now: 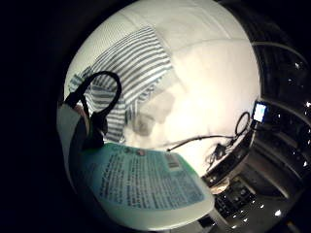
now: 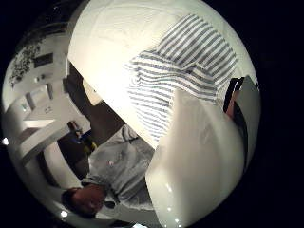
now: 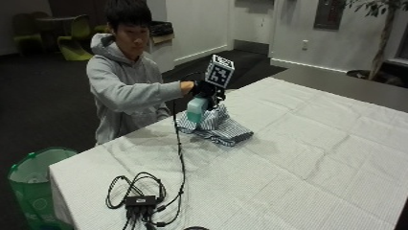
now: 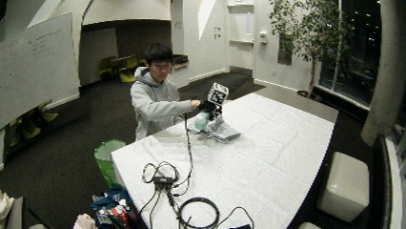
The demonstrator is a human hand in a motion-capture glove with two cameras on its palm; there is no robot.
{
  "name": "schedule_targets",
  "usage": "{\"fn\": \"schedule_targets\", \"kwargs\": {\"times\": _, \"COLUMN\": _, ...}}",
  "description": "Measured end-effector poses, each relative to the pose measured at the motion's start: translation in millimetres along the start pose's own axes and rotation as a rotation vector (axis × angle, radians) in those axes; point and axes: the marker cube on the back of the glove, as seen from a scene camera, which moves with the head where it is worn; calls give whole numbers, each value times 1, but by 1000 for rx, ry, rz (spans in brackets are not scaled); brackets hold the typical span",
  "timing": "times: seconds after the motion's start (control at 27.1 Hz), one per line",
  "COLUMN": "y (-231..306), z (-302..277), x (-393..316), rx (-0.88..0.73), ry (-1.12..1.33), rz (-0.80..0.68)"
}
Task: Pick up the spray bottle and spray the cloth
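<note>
My gloved right hand (image 3: 204,89) grips a pale green spray bottle (image 3: 196,109) by its top and holds it upright in the air, just above the near edge of a blue and white striped cloth (image 3: 220,126). The cloth lies crumpled on the white tablecloth (image 3: 306,143). In the little finger side palm view the bottle's label (image 1: 146,182) fills the near part, with the striped cloth (image 1: 131,73) beyond it. The thumb side palm view shows the bottle's white body (image 2: 199,161) close to the palm and the cloth (image 2: 185,66) past it.
A black hub with coiled cables (image 3: 140,199) lies near the table's front corner, and one cable (image 3: 180,143) runs from it up to my hand. A green bin (image 3: 35,177) stands on the floor beside the table. Bare tablecloth stretches to the right.
</note>
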Motion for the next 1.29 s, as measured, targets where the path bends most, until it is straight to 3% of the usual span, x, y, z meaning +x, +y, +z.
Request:
{"fn": "schedule_targets", "kwargs": {"times": 0.26, "y": 24, "z": -34, "x": -6, "rx": 84, "ry": 40, "rz": -17}}
{"fn": "schedule_targets", "kwargs": {"times": 0.48, "y": 5, "z": -3, "x": -6, "rx": 42, "ry": 146, "rz": 55}}
{"fn": "schedule_targets", "kwargs": {"times": 0.67, "y": -3, "z": 1, "x": -17, "rx": 64, "ry": 36, "rz": -48}}
{"fn": "schedule_targets", "kwargs": {"times": 0.81, "y": -2, "z": -28, "x": -29, "rx": 234, "ry": -112, "rz": -132}}
{"fn": "schedule_targets", "kwargs": {"times": 1.0, "y": -14, "z": -69, "x": -58, "rx": 590, "ry": -485, "rz": -242}}
{"fn": "schedule_targets", "kwargs": {"times": 1.15, "y": -46, "z": -84, "x": -82, "rx": 881, "ry": -879, "rz": -291}}
{"fn": "schedule_targets", "kwargs": {"times": 1.29, "y": -96, "z": -74, "x": -89, "rx": 1007, "ry": -1113, "rz": -283}}
